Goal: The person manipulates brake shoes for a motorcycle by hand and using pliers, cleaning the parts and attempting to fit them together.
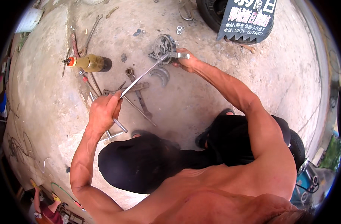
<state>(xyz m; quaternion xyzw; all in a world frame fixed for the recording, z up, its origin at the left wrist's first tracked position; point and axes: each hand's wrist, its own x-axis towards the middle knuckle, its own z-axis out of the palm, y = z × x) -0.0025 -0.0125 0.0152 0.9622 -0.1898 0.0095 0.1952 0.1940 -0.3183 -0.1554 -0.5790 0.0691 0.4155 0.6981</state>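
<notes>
My left hand (105, 112) is closed around the lower part of a long, thin metal rod (140, 76). The rod slants up to the right, and its far end meets a round metal brake plate (164, 46), spoked or ribbed inside. At the plate's right edge my right hand (186, 61) is closed, holding it; its fingertips are partly hidden. A flat silver lever arm (179, 55) sticks out across the plate towards that hand. Just below the plate lies a curved grey brake shoe (161, 75) on the concrete.
Wrenches (140, 99) lie crossed under the rod. A bottle of yellow-brown liquid (90, 63) lies at the left, near another wrench (90, 35). Small rings (179, 30) sit beyond the plate. A tyre (211, 15) with a dark mud flap (248, 22) stands far right.
</notes>
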